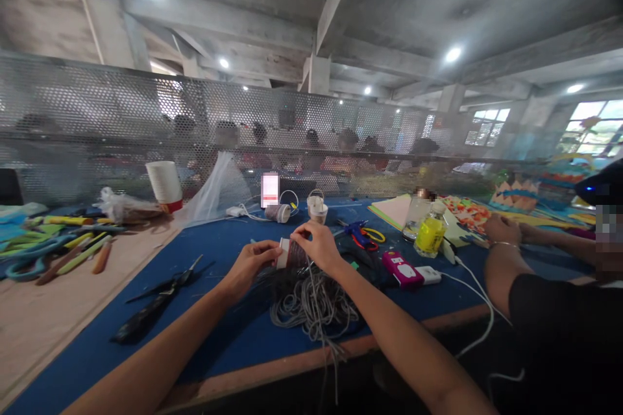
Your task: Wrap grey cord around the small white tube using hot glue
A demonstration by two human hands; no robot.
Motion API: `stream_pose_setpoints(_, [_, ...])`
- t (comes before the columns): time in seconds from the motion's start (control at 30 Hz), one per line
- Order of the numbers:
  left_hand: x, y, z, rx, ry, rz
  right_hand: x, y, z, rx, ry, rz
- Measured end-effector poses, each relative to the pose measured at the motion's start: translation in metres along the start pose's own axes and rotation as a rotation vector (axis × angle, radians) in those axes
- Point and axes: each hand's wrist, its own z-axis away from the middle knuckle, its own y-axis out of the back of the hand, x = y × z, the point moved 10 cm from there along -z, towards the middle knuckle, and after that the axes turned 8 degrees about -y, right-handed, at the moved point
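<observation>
My left hand (254, 264) pinches the white end of a spool (283, 254) over the blue tabletop. Grey cord is wound around the spool's middle. Fingers of my right hand (318, 248) close on the cord at the spool's other side, which they partly hide. Below both hands lies a loose heap of grey cord (314, 305), with strands hanging over the table's front edge. Another wound spool (277, 213) lies farther back, beside a small white cup (317, 209).
Black pliers (163, 301) lie at left, near several coloured-handled tools (73, 259). White paper cups (164, 183) stand behind. A blue glue gun (359, 233), a purple power strip (402, 269) and a yellow bottle (430, 230) are at right, near a co-worker's arm (501, 259). Perforated metal screen (272, 117) behind.
</observation>
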Motion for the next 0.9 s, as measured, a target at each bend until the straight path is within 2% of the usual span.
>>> stream_pose_setpoints(0.3, [-0.001, 0.002, -0.001, 0.028, 0.018, 0.032, 0.003, 0.009, -0.001, 0.049, -0.017, -0.024])
stream_pose_setpoints(0.47, [0.002, 0.000, 0.000, 0.022, 0.018, 0.036, 0.019, 0.032, -0.009, 0.072, -0.096, 0.138])
stream_pose_setpoints(0.6, [0.001, 0.002, 0.000, 0.045, 0.026, 0.044, 0.053, 0.058, -0.013, 0.027, -0.245, 0.529])
stream_pose_setpoints(0.7, [0.003, 0.002, 0.000, 0.043, 0.016, 0.031, 0.096, 0.075, -0.006, -0.061, -0.453, 0.859])
stream_pose_setpoints(0.8, [0.004, 0.001, 0.000, 0.030, 0.003, 0.041, 0.128, 0.084, 0.004, -0.097, -0.559, 0.923])
stream_pose_setpoints(0.9, [0.005, 0.000, 0.000, 0.025, -0.009, 0.047, 0.149, 0.082, 0.012, -0.134, -0.617, 0.943])
